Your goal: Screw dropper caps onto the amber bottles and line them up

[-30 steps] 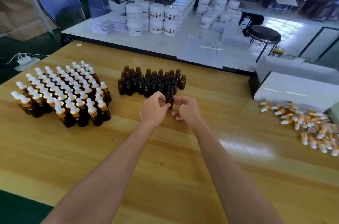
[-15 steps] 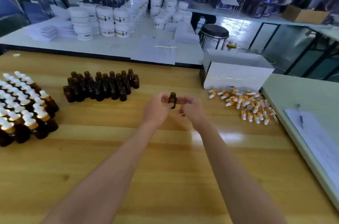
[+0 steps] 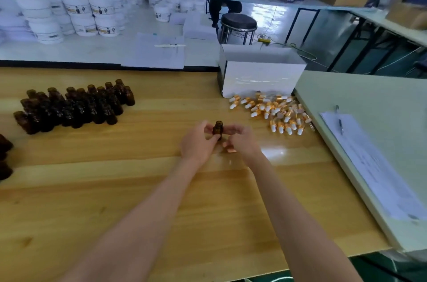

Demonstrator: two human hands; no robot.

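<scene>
L hand (image 3: pixel 198 144) pinches uncapped amber bottle (image 3: pixel 218 128) | R hand (image 3: pixel 243 141) — fingers at it, grip unclear

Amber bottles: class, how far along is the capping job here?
Done: unclear; only bottle bodies at the left edge show. In hand: the left hand grips one uncapped bottle, the right hand beside it, no cap yet. Left: the uncapped cluster and the loose dropper caps.
</scene>
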